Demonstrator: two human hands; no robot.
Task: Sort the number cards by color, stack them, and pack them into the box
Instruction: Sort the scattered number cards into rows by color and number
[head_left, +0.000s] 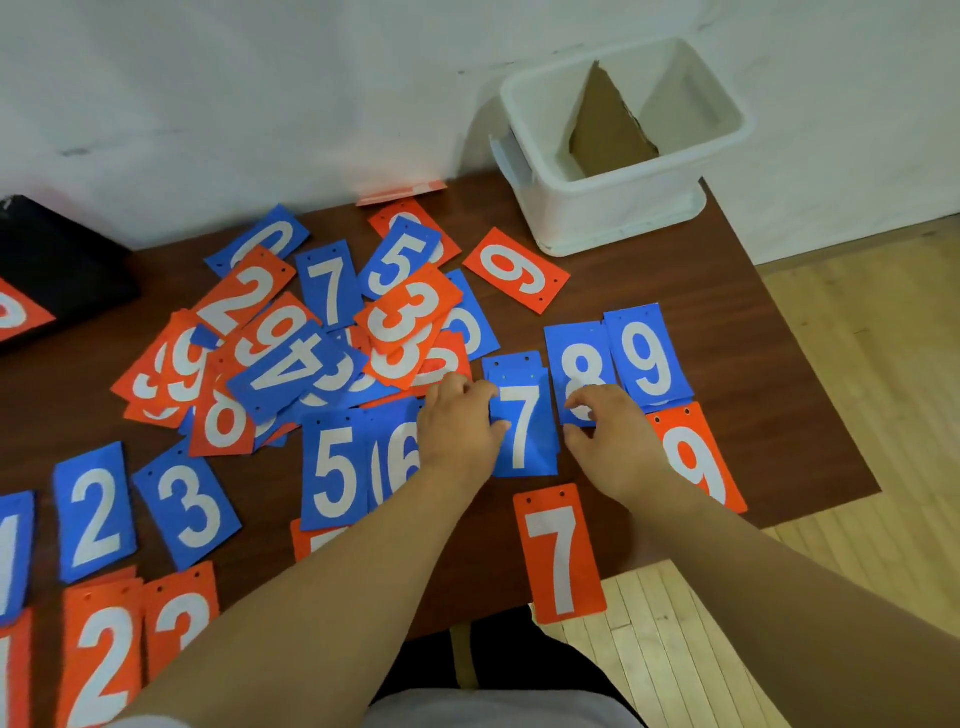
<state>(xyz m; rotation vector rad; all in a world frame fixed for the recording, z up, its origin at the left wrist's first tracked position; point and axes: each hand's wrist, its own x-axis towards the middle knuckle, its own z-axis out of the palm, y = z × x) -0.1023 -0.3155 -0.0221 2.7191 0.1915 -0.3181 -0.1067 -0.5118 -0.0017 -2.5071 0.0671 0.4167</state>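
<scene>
Blue and orange number cards cover the brown table (727, 322). My left hand (457, 423) grips the left edge of the blue 7 stack (527, 441), thumb on its face. My right hand (610, 434) curls its fingers and thumb round the lower edge of the blue 8 card (579, 358), right beside the 7. A blue 9 (649, 358) lies to the right of the 8. Blue 5 (332, 467) and blue 6 (400, 457) lie left of my left hand. The white box (623, 208) stands at the table's far right corner.
A mixed heap of cards (322, 343) fills the table's middle. Sorted rows lie front left: blue 2 (96, 512), blue 3 (189, 506), orange 2 (101, 660). An orange 7 (561, 553) overhangs the front edge. A brown cardboard divider (608, 130) leans inside the box. A black object (57, 265) sits far left.
</scene>
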